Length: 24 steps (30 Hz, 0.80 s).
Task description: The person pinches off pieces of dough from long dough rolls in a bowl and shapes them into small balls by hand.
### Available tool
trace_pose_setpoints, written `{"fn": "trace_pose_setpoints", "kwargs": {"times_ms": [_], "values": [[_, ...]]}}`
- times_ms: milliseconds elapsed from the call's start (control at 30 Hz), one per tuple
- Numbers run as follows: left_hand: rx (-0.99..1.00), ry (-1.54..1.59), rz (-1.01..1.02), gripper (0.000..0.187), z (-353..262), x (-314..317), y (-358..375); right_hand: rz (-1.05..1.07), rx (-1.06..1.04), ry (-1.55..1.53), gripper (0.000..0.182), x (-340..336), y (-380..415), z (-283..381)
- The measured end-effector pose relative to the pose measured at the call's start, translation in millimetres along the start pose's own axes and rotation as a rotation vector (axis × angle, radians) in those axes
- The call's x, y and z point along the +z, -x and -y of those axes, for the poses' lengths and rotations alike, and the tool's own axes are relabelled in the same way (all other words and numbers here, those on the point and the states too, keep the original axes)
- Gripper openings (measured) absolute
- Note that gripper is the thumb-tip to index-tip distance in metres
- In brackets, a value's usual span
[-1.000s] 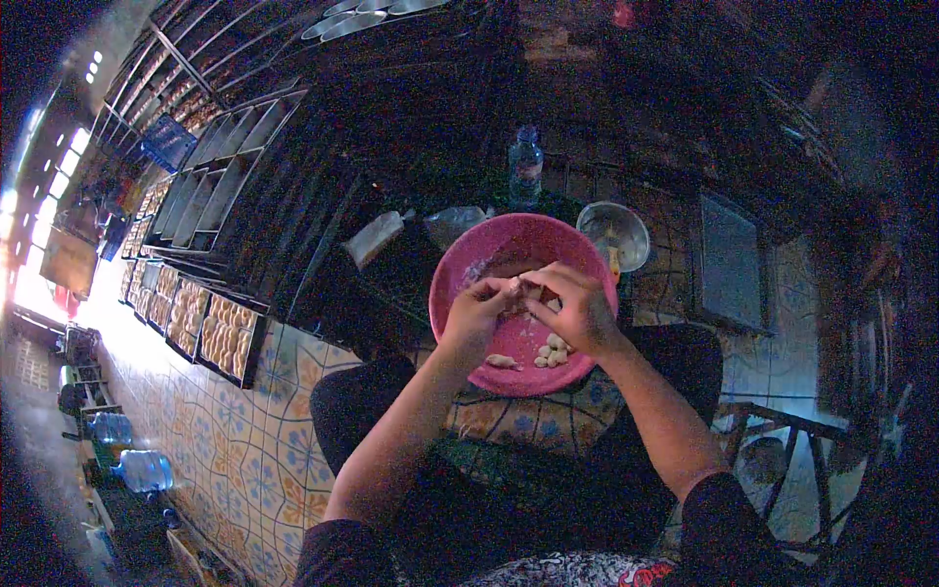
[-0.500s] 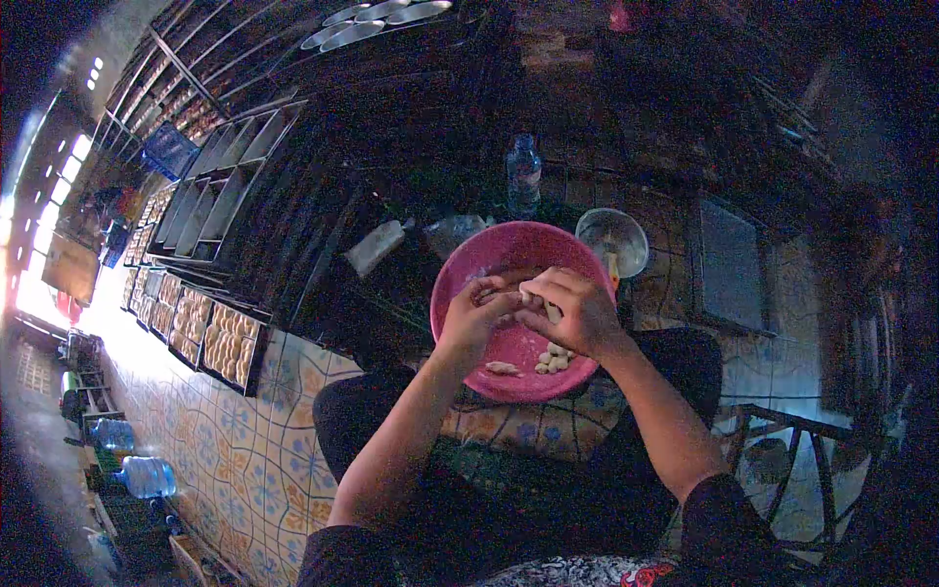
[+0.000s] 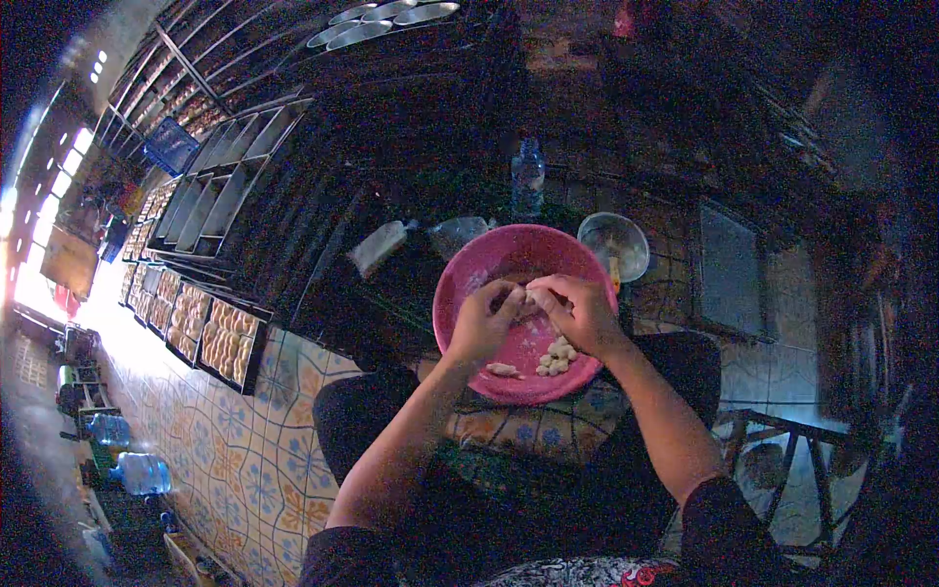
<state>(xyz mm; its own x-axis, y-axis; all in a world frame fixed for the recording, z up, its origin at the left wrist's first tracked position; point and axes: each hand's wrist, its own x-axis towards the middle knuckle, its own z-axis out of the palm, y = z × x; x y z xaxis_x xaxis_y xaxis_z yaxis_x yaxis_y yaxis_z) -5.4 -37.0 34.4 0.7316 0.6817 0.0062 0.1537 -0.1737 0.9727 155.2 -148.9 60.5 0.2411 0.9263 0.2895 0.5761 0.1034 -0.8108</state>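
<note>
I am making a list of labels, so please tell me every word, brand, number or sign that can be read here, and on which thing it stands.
No text is readable.
Shirt: red marks, perhaps letters, cut off and unclear.
Clear bottle: any print is too small and blurred.

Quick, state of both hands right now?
Left hand: fingers curled over the pink basin; whether it grips anything cannot be told.
Right hand: closed, pinching a pale lump at the fingertips.

Dim and grainy, with harsh glare at far left bleaching the floor (image 3: 240,430); edges curve, darkening
</note>
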Motion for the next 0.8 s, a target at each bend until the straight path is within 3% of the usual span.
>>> {"fn": "trace_pose_setpoints", "kwargs": {"times_ms": [167, 333, 400, 467, 600, 667, 800], "values": [[-0.074, 0.167, 0.032, 0.026, 1, 4, 2, -0.005, -0.189, 0.064, 0.029, -2, -2, -3], [-0.052, 0.216, 0.094, 0.025, -8, -3, -2, 0.066, -0.138, 0.098, 0.031, -10, -2, -2], [-0.032, 0.085, 0.096, 0.025, -17, -2, 3, 0.082, -0.134, 0.141, 0.034, -7, 0, -9], [-0.159, 0.076, -0.027, 0.022, -26, 1, 6, 0.061, -0.256, 0.212, 0.039, 2, 3, -14], [-0.274, 0.133, -0.039, 0.022, -12, -5, -1, 0.075, -0.322, 0.247, 0.042, 2, 1, -15], [-0.229, 0.381, -0.103, 0.026, -4, -1, 1, 0.103, -0.261, 0.224, 0.042, -3, 1, -19], [-0.168, 0.339, -0.023, 0.031, -1, 3, -2, 0.086, -0.171, 0.071, 0.034, -7, -1, -2]]}}
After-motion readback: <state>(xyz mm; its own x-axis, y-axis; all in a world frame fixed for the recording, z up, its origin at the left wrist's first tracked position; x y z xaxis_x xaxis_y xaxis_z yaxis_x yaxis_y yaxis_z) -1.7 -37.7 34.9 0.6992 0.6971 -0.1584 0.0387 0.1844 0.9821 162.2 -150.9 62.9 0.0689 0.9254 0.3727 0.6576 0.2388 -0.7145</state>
